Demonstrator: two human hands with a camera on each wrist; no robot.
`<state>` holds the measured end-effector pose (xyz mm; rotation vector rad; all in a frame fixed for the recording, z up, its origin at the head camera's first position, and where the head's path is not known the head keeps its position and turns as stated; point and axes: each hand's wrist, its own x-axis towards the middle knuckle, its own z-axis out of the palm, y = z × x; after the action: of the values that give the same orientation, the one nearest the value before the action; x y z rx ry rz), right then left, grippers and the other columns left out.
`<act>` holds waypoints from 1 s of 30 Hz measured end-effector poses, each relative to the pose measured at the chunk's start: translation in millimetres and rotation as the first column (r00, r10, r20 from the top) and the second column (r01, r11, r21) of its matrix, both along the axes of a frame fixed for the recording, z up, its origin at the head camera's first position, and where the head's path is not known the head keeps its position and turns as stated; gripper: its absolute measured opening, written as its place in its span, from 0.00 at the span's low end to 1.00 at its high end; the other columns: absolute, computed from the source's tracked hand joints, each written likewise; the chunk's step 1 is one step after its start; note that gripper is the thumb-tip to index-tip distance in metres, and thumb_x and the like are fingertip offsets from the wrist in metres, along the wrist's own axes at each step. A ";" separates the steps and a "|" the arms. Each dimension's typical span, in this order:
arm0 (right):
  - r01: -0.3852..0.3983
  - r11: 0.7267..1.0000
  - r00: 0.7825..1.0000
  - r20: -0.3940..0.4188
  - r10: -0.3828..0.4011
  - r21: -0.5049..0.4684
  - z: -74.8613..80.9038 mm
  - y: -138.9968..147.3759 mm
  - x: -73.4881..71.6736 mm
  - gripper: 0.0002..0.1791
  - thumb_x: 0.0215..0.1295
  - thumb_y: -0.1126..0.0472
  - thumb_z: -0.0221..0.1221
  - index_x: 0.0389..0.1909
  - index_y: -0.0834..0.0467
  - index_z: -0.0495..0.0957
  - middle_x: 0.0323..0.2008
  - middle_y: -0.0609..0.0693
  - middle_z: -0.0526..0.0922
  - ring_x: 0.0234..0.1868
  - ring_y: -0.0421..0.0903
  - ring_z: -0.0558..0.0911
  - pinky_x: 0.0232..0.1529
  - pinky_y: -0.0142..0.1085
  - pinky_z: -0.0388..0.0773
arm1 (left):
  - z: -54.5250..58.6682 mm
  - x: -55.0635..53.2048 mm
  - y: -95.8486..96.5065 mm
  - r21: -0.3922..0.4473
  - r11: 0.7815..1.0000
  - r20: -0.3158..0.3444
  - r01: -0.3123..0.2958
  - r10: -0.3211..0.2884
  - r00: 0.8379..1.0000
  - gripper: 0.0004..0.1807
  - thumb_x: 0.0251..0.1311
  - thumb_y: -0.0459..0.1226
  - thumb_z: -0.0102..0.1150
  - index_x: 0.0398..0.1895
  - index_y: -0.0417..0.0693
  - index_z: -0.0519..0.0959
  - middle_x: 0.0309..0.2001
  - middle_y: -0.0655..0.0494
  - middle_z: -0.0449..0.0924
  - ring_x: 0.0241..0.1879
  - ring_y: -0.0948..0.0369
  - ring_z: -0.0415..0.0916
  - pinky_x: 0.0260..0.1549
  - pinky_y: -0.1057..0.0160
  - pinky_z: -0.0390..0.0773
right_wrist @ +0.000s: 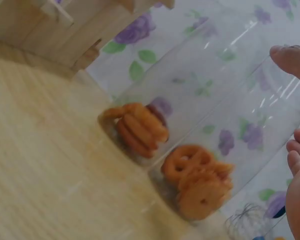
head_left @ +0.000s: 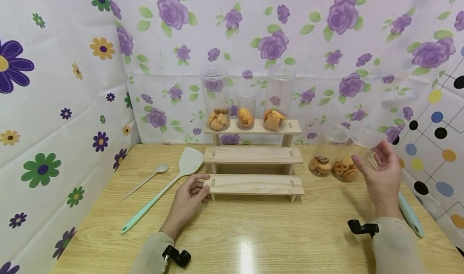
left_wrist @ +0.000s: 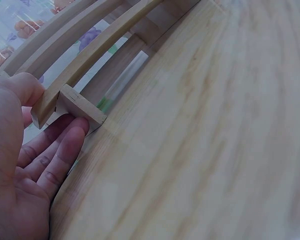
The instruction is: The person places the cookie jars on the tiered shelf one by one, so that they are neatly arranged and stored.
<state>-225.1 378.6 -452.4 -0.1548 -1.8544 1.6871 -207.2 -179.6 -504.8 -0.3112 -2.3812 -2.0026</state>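
A three-step wooden stand (head_left: pixel 253 184) occupies the middle of the table. At its lowest step's left end, my left hand (head_left: pixel 188 197) holds the wood, thumb above and fingers below beside the leg (left_wrist: pixel 82 105). On the right, two tall clear jars stand side by side: one with cookies (head_left: pixel 320 167), the other with pretzels and round crackers (head_left: pixel 346 171). My right hand (head_left: pixel 384 177) is at the right side of the pretzel jar, thumb and fingers spread apart. In the right wrist view, the thumb (right_wrist: pixel 292 60) overlaps that jar's clear wall.
Three clear jars with snacks, a left one (head_left: pixel 218 121), a short middle one (head_left: pixel 246 117) and a right one (head_left: pixel 274 119), stand on the top step. A pale spatula (head_left: pixel 190 161) and small spoon (head_left: pixel 162 168) lie left. A whisk's blue handle (head_left: pixel 410 215) lies right.
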 end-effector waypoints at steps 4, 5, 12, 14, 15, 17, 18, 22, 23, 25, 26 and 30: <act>0.018 1.000 0.999 0.049 -0.019 0.008 -17.6 3.7 -4.5 0.50 0.67 0.69 0.77 0.86 0.54 0.63 0.80 0.54 0.70 0.81 0.50 0.69 0.83 0.29 0.63 | -0.1 0.0 0.2 0.003 1.000 0.000 0.002 -0.002 1.000 0.18 0.82 0.37 0.65 0.70 0.54 0.81 0.48 0.40 0.86 0.43 0.49 0.89 0.45 0.54 0.95; 0.020 1.000 0.998 0.055 -0.020 -0.001 -21.6 4.3 -5.5 0.49 0.67 0.69 0.78 0.86 0.54 0.65 0.78 0.53 0.71 0.80 0.50 0.69 0.83 0.29 0.64 | -0.2 -0.1 0.3 0.004 1.000 0.000 0.003 -0.003 1.000 0.18 0.82 0.37 0.65 0.70 0.54 0.81 0.48 0.40 0.86 0.43 0.49 0.89 0.45 0.54 0.95; 0.036 0.999 0.989 0.142 -0.041 0.038 -42.3 6.6 -9.1 0.43 0.68 0.65 0.78 0.81 0.51 0.70 0.71 0.45 0.75 0.75 0.46 0.73 0.74 0.24 0.73 | -0.5 -0.4 0.3 0.004 1.000 -0.007 0.011 -0.011 1.000 0.18 0.82 0.37 0.66 0.70 0.54 0.81 0.48 0.39 0.85 0.43 0.48 0.89 0.45 0.54 0.95; 0.036 0.996 0.986 0.158 -0.049 0.082 -45.9 6.7 -10.4 0.43 0.69 0.63 0.78 0.81 0.50 0.70 0.71 0.44 0.76 0.74 0.45 0.74 0.71 0.23 0.75 | -0.5 -0.4 0.2 0.006 1.000 -0.008 0.013 -0.013 1.000 0.18 0.82 0.37 0.66 0.70 0.54 0.81 0.48 0.39 0.85 0.44 0.49 0.89 0.45 0.54 0.95; 0.032 0.995 0.987 0.155 -0.046 0.095 -47.3 6.6 -11.3 0.43 0.68 0.63 0.79 0.81 0.50 0.71 0.72 0.45 0.76 0.74 0.45 0.74 0.69 0.22 0.76 | -0.4 -0.4 0.2 0.007 1.000 -0.009 0.014 -0.014 1.000 0.18 0.82 0.37 0.66 0.70 0.54 0.81 0.48 0.39 0.85 0.44 0.49 0.89 0.45 0.54 0.95; 0.023 0.992 0.987 0.153 -0.042 0.124 -49.3 6.8 -12.7 0.43 0.69 0.62 0.79 0.81 0.50 0.70 0.74 0.47 0.76 0.74 0.46 0.75 0.68 0.21 0.77 | -0.4 -0.3 0.3 0.009 1.000 -0.011 0.014 -0.014 1.000 0.18 0.82 0.37 0.65 0.70 0.54 0.81 0.48 0.38 0.85 0.44 0.49 0.89 0.45 0.54 0.95; 0.015 0.991 0.987 0.156 -0.036 0.133 -50.2 6.8 -13.2 0.44 0.69 0.62 0.78 0.82 0.49 0.69 0.75 0.48 0.75 0.74 0.46 0.75 0.67 0.21 0.77 | -0.4 -0.3 0.3 0.009 1.000 -0.011 0.014 -0.014 1.000 0.18 0.82 0.37 0.66 0.70 0.53 0.81 0.48 0.38 0.85 0.44 0.49 0.89 0.45 0.54 0.95; -0.001 0.982 0.983 0.181 -0.034 0.190 -53.6 7.8 -14.9 0.47 0.71 0.60 0.77 0.86 0.48 0.65 0.78 0.52 0.74 0.75 0.45 0.75 0.66 0.19 0.76 | -0.7 -0.4 0.4 0.007 1.000 -0.009 0.013 -0.013 1.000 0.18 0.82 0.37 0.65 0.70 0.53 0.81 0.48 0.38 0.85 0.43 0.49 0.89 0.45 0.54 0.95; -0.004 0.981 0.982 0.187 -0.032 0.193 -54.6 8.0 -15.4 0.47 0.72 0.60 0.77 0.86 0.48 0.64 0.78 0.52 0.73 0.75 0.44 0.75 0.66 0.19 0.76 | -0.7 -0.4 0.3 0.006 1.000 -0.008 0.012 -0.012 1.000 0.18 0.82 0.37 0.65 0.70 0.53 0.81 0.48 0.38 0.85 0.43 0.49 0.89 0.45 0.54 0.95; -0.001 0.982 0.981 0.190 -0.036 0.190 -55.6 8.1 -16.5 0.46 0.72 0.60 0.76 0.86 0.49 0.64 0.78 0.53 0.74 0.74 0.43 0.75 0.66 0.19 0.76 | -0.9 -0.4 0.2 0.006 1.000 -0.007 0.011 -0.011 1.000 0.18 0.82 0.36 0.65 0.70 0.53 0.81 0.48 0.39 0.85 0.43 0.49 0.89 0.45 0.54 0.95; 0.004 0.983 0.981 0.188 -0.039 0.186 -56.2 8.0 -17.1 0.46 0.72 0.60 0.76 0.86 0.50 0.65 0.77 0.53 0.74 0.73 0.42 0.76 0.66 0.19 0.77 | -0.9 -0.4 0.1 0.006 1.000 -0.007 0.010 -0.010 1.000 0.18 0.82 0.36 0.65 0.70 0.53 0.81 0.48 0.38 0.85 0.43 0.49 0.89 0.45 0.54 0.95; 0.027 0.984 0.982 0.178 -0.058 0.174 -56.2 6.5 -18.7 0.44 0.72 0.60 0.76 0.84 0.51 0.68 0.75 0.53 0.77 0.70 0.41 0.78 0.65 0.20 0.78 | -0.8 -0.1 -0.4 0.005 1.000 -0.007 0.008 -0.008 1.000 0.18 0.82 0.36 0.65 0.70 0.53 0.81 0.48 0.38 0.85 0.43 0.49 0.89 0.45 0.54 0.95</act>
<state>-243.9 385.1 -508.6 -0.2846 -2.1053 1.5194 -207.3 -180.0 -505.5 -0.3279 -2.3741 -2.0071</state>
